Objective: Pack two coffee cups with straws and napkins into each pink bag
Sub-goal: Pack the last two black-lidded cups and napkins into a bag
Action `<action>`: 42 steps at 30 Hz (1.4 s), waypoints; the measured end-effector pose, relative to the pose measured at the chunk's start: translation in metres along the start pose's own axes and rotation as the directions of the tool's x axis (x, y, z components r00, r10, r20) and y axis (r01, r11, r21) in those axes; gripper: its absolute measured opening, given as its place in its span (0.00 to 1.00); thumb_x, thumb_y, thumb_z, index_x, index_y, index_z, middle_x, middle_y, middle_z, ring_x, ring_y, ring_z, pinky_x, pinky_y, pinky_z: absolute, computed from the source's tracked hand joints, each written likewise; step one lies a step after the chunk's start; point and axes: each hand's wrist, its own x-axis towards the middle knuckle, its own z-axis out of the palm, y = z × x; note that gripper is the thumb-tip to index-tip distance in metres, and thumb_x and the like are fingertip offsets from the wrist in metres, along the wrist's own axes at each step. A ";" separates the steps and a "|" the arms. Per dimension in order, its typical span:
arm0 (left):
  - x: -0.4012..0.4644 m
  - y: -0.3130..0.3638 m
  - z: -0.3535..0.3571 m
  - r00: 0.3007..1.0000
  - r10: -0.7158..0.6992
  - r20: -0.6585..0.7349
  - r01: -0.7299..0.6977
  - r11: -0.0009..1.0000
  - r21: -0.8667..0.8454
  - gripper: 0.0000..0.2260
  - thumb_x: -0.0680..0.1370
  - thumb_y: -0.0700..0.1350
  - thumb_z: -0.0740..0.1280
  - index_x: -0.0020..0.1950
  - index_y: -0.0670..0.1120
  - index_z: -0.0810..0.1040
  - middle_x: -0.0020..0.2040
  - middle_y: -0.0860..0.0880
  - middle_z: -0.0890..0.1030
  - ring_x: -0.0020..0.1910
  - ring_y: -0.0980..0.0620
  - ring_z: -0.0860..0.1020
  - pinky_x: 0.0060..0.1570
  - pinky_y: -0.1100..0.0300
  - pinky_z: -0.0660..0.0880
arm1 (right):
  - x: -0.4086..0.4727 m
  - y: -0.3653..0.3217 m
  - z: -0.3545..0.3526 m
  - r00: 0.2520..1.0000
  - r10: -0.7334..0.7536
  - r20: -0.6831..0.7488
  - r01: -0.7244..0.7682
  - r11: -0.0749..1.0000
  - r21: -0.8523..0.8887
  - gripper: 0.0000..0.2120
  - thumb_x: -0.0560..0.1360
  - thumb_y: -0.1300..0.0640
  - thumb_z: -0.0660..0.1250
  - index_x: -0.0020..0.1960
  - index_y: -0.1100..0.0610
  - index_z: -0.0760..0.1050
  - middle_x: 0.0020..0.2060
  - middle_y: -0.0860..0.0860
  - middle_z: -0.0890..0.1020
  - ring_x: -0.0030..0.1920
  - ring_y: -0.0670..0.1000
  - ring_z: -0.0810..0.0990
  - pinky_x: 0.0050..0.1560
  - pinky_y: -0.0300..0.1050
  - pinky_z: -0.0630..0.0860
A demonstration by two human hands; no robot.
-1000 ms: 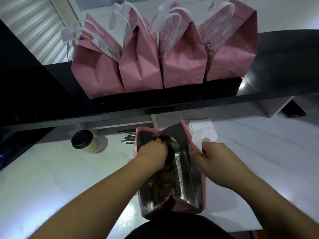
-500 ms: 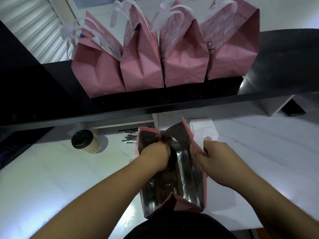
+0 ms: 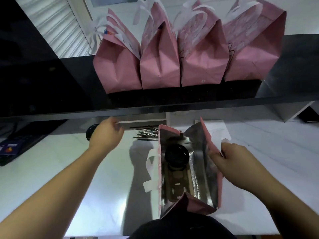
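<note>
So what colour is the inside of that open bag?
Shiny silver foil lining inside the open bag, seen from the head view.

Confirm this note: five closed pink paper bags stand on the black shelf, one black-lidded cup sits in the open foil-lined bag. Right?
Not quite. The head view shows four closed pink paper bags on the black shelf, not five. One black-lidded cup does sit in the open foil-lined bag.

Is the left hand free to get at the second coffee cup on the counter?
Probably yes: the left hand is already over the cup, nothing lying between them, though the hand hides most of it.
</note>
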 end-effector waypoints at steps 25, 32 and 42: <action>0.041 -0.098 0.029 0.973 -0.206 0.108 0.185 0.966 0.181 0.26 0.79 0.46 0.69 0.75 0.42 0.66 0.70 0.36 0.71 0.65 0.32 0.71 0.59 0.39 0.74 | 0.003 -0.017 0.004 0.999 0.018 0.034 -0.015 0.997 -0.082 0.22 0.80 0.47 0.63 0.33 0.57 0.65 0.23 0.46 0.74 0.25 0.46 0.71 0.28 0.43 0.64; 0.019 -0.080 0.019 0.958 -0.275 0.084 0.267 0.959 0.091 0.36 0.71 0.56 0.76 0.71 0.42 0.67 0.68 0.38 0.68 0.65 0.32 0.70 0.56 0.40 0.75 | 0.004 -0.020 0.005 1.000 -0.004 0.021 0.006 0.995 -0.098 0.22 0.80 0.48 0.64 0.31 0.56 0.64 0.26 0.48 0.71 0.24 0.46 0.68 0.26 0.42 0.63; -0.074 0.061 -0.078 0.888 0.460 0.009 -0.446 0.866 -0.227 0.36 0.64 0.64 0.73 0.70 0.60 0.67 0.63 0.60 0.64 0.61 0.55 0.72 0.58 0.62 0.71 | 0.001 -0.016 0.003 0.999 -0.008 0.037 0.011 0.998 -0.063 0.23 0.81 0.46 0.63 0.33 0.57 0.65 0.26 0.49 0.72 0.26 0.47 0.69 0.28 0.43 0.62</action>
